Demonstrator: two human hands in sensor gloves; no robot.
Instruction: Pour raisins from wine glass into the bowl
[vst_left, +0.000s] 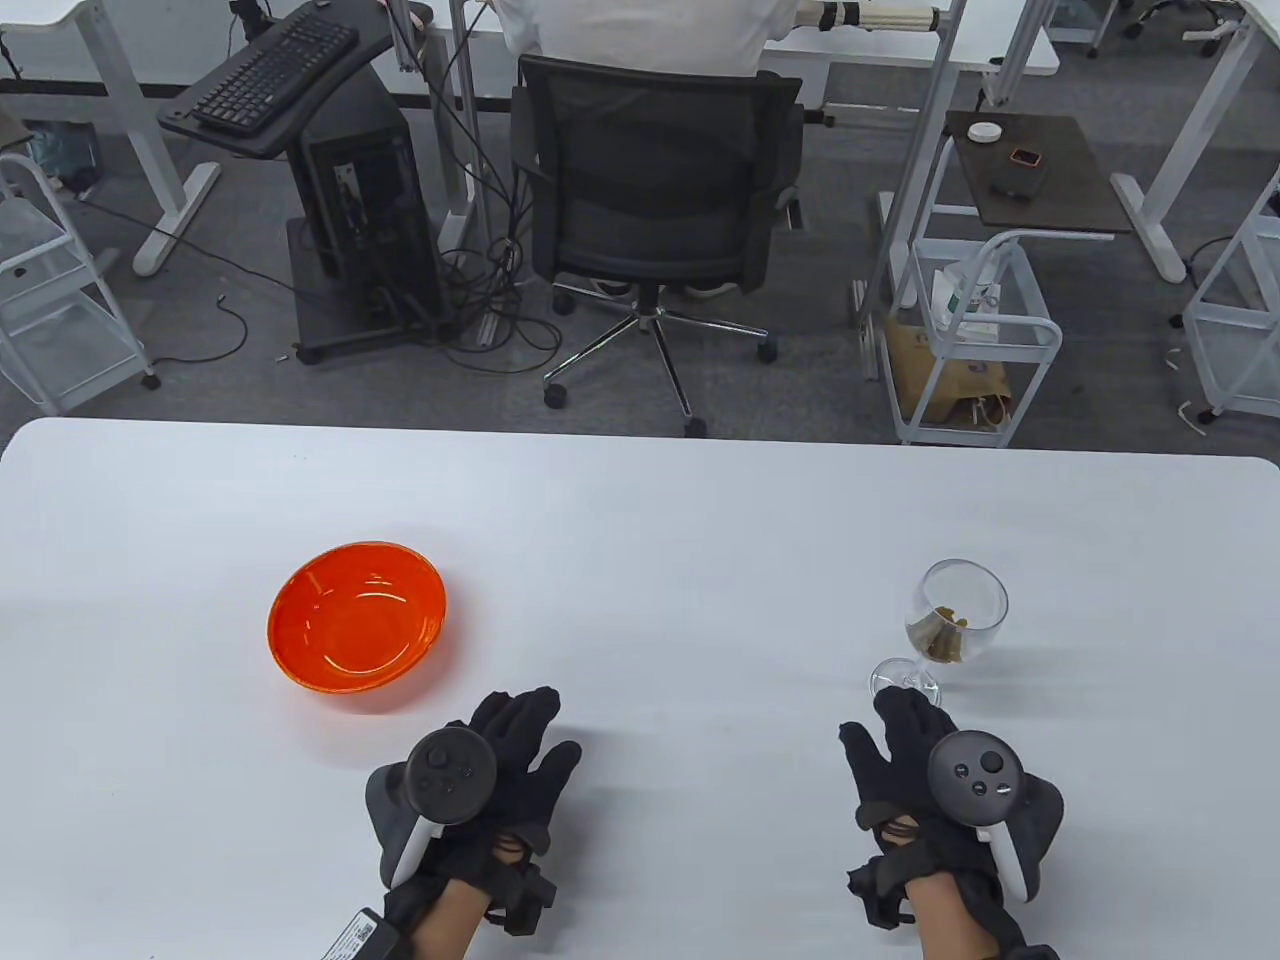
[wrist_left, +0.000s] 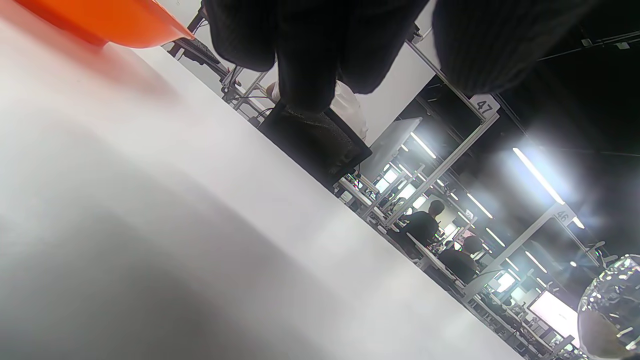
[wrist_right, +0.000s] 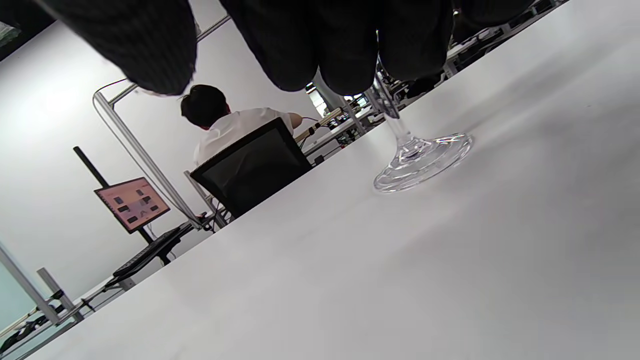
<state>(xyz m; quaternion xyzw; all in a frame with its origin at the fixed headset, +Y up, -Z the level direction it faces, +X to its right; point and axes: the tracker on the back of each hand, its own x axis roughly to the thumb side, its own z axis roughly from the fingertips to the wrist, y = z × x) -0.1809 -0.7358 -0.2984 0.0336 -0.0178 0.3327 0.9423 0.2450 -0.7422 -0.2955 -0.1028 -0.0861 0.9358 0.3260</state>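
Observation:
A clear wine glass (vst_left: 945, 630) with brown raisins (vst_left: 942, 640) in its bowl stands upright at the right of the white table (vst_left: 640, 520). Its foot and stem show in the right wrist view (wrist_right: 420, 160). An empty orange bowl (vst_left: 356, 627) sits at the left; its edge shows in the left wrist view (wrist_left: 100, 22). My right hand (vst_left: 905, 735) lies open just in front of the glass's foot, holding nothing. My left hand (vst_left: 525, 735) lies open on the table, to the right of and nearer than the bowl, holding nothing.
Beyond the table's far edge a person sits in a black office chair (vst_left: 655, 200). A white wire cart (vst_left: 975, 340) stands at the far right, and desks with a keyboard (vst_left: 275, 75) at the far left.

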